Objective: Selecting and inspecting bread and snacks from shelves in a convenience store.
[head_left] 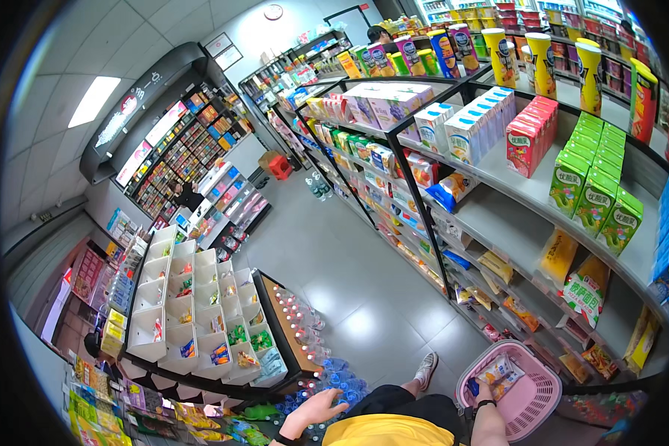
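Observation:
My left hand (319, 406) hangs at the lower middle, fingers apart and holding nothing, above the bottled water (340, 379) on the floor. At the lower right, my right hand (482, 390) reaches into a pink plastic basket (543, 410). Its fingers are at a dark blue item and plastic snack packages (504, 374) inside the basket; whether they grip anything is hard to tell. A shelf rack beside the basket holds green drink cartons (594, 184), red drink cartons (529, 136) and a bagged bread (586, 291).
White bins (150, 331) of small wrapped goods stand at left, with hanging snack bags (97, 412) below them. A checkout counter (217, 206), a person behind it (187, 195) and a red stool (280, 167) are farther off. Another person (378, 34) is beyond the racks. Water bottles (319, 187) stand by the rack.

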The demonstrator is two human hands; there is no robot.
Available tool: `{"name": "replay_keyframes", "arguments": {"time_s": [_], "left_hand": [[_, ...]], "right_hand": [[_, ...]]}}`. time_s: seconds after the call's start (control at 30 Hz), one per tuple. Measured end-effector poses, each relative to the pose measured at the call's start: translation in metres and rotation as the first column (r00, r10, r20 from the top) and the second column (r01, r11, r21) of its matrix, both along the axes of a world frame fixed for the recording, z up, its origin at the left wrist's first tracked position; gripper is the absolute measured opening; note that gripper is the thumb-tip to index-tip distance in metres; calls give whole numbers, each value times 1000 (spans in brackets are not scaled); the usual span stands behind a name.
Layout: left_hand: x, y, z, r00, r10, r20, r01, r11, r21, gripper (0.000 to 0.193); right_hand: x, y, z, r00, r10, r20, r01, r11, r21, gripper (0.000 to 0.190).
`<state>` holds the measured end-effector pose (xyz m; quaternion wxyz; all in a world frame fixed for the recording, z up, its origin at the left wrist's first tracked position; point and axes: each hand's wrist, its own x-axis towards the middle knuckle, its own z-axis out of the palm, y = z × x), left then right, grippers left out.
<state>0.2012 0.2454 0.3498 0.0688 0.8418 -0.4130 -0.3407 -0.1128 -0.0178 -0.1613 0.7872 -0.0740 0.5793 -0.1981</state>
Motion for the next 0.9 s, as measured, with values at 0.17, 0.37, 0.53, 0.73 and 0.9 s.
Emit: {"name": "replay_keyframes", "arguments": {"time_s": [0.17, 0.37, 0.53, 0.73, 0.9], "left_hand": [[15, 9, 0, 1000, 17, 17, -18, 999, 36, 61], [54, -39, -42, 993, -115, -25, 113, 991, -66, 60], [71, -99, -44, 952, -291, 99, 303, 939, -160, 56], [79, -139, -66, 857, -512, -62, 478, 834, -276, 58], [81, -168, -57, 761, -616, -204, 542, 776, -322, 66]], "right_hand": [[-4, -5, -28, 991, 20, 129, -18, 1000, -17, 26], [-32, -56, 25, 964, 260, -56, -225, 683, -695, 27], [-24, -93, 110, 925, 355, -133, -315, 525, -791, 31], [-5, -46, 236, 880, 424, -213, -405, 439, -802, 37], [49, -3, 383, 827, 501, -254, -474, 378, -796, 42]]}}
